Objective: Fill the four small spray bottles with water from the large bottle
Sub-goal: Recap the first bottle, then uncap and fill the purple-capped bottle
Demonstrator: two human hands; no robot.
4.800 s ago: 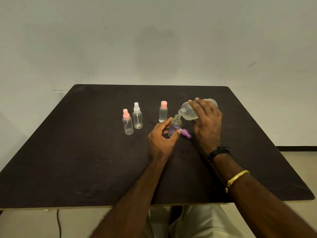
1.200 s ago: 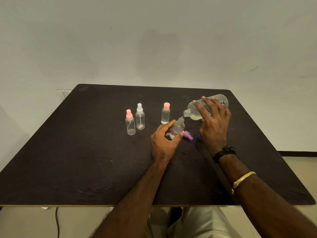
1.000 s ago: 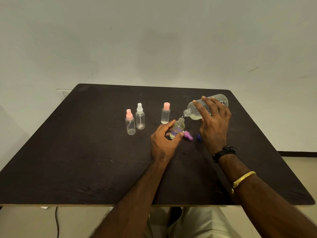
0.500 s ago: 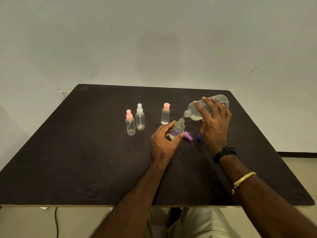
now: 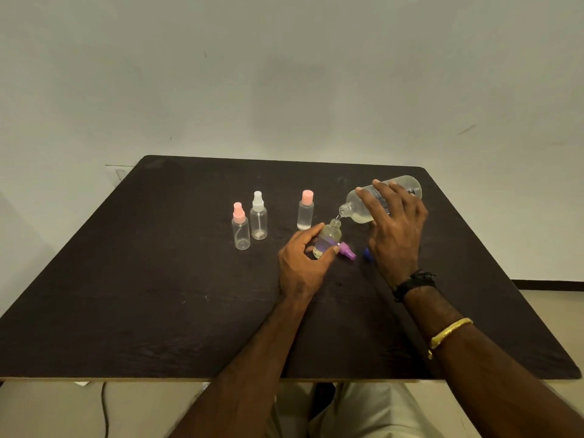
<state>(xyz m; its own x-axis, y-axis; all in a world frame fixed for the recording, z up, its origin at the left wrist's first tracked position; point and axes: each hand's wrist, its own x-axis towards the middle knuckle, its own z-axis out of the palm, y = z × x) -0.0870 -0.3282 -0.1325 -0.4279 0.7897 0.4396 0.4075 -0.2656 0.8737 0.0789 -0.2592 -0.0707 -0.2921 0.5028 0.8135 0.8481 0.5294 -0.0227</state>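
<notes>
large bottle (image 5: 355, 207), clear round-shouldered plastic, hangs tilted in the right grip (image 5: 395, 229), whose fingers curl over its body. water pools at its low side, and its mouth is just above the open neck of a small bottle (image 5: 328, 240). the left grip (image 5: 301, 263) pinches that partly filled bottle upright on the dark matte surface (image 5: 158, 295). a purple spray cap (image 5: 347, 250) lies just right of it. a pink-capped bottle (image 5: 305, 211), a white-topped bottle (image 5: 258, 220) and a pink-topped bottle (image 5: 240, 227) stand to the left, well apart from every edge.

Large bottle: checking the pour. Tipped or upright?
Tipped. The large bottle lies nearly sideways in the right hand, mouth down over the uncapped small bottle.
</notes>
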